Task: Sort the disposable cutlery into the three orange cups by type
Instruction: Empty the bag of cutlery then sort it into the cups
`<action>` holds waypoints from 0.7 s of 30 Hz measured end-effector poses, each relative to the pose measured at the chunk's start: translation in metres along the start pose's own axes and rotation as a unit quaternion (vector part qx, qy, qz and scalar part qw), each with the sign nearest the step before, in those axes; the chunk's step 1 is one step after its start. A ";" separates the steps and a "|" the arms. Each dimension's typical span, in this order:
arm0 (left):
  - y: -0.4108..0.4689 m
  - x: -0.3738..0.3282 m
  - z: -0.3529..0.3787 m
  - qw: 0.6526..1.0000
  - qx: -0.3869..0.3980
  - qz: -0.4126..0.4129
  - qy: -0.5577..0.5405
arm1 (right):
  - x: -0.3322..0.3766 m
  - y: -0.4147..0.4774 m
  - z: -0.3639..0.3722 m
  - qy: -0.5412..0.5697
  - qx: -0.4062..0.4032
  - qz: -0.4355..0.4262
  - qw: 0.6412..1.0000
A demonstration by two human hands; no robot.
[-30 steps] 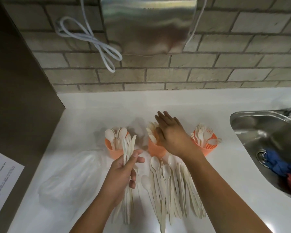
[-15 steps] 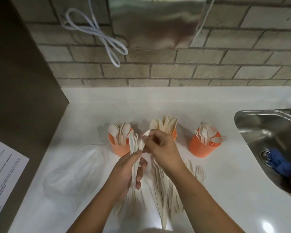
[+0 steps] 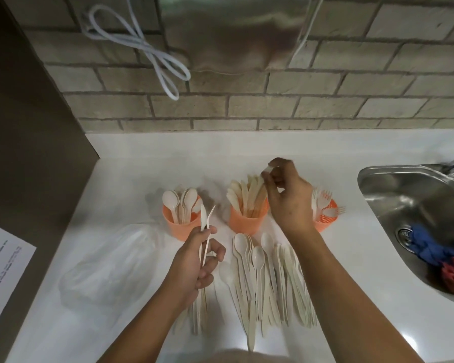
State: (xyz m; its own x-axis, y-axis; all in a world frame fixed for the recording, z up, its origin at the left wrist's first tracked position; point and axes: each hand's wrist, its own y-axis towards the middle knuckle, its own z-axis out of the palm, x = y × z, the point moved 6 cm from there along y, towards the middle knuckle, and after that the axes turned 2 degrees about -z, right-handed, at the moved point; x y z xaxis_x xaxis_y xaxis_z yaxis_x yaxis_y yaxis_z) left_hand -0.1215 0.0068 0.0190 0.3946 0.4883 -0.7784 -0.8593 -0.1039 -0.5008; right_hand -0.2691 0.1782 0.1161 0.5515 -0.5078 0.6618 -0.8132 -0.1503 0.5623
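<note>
Right hand (image 3: 286, 203), frame centre: fingertips pinched on one pale piece, likely a knife (image 3: 267, 171), poised over the middle cup (image 3: 248, 218) of knives, probably to drop in. Left hand (image 3: 194, 265) closed round a small bunch (image 3: 204, 231), a ready supply. Spoon cup (image 3: 180, 224) left, fork cup (image 3: 325, 218) right. Unsorted pile (image 3: 268, 279) lies below, within easy reach.

Right hand (image 3: 286, 203) pinches a knife (image 3: 266, 172) over the middle cup (image 3: 248, 218); left hand (image 3: 194, 263) grips cutlery above the counter (image 3: 131, 174).

Bare counter (image 3: 168, 158) lies open behind the three cups (image 3: 180, 221); loose cutlery (image 3: 268, 279) and a plastic bag (image 3: 110, 265) crowd the front.
</note>
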 end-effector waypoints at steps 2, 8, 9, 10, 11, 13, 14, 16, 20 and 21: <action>-0.001 -0.001 -0.001 1.000 0.001 0.003 -0.007 | -0.009 -0.009 0.018 -0.050 0.070 -0.046 0.995; -0.006 -0.008 -0.004 0.998 -0.017 0.035 0.047 | 0.010 -0.022 0.014 -0.078 -0.003 -0.061 0.995; -0.006 -0.009 -0.003 0.998 -0.014 0.038 0.052 | 0.017 -0.026 0.013 -0.041 -0.008 -0.037 0.998; -0.007 -0.010 -0.001 0.998 -0.008 0.042 0.056 | 0.024 -0.030 0.015 0.003 0.014 -0.010 1.000; -0.007 -0.010 0.002 0.997 -0.002 0.045 0.058 | 0.029 -0.034 0.023 0.045 0.062 0.021 0.997; -0.007 -0.010 0.007 0.997 0.003 0.049 0.057 | 0.037 -0.048 0.042 0.099 0.187 0.079 0.974; -0.007 -0.010 0.009 0.997 0.006 0.048 0.052 | 0.039 -0.056 0.051 0.137 0.234 0.109 0.956; -0.008 -0.009 0.011 0.999 0.023 0.041 0.027 | 0.040 -0.066 0.056 0.243 0.266 0.179 0.915; -0.015 -0.010 0.014 0.998 0.062 0.019 0.015 | 0.035 -0.068 0.044 0.345 0.247 0.205 0.882; -0.017 -0.010 0.017 0.997 0.070 0.016 0.022 | 0.034 -0.068 0.040 0.353 0.241 0.202 0.881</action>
State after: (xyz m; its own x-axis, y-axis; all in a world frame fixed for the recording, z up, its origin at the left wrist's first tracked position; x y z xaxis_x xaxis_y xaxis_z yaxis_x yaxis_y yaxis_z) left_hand -0.1163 0.0183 0.0414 0.3782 0.4477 -0.8103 -0.9074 0.0057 -0.4203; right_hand -0.2026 0.1372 0.0807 0.0388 0.0264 0.9989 -0.8601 -0.5080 0.0468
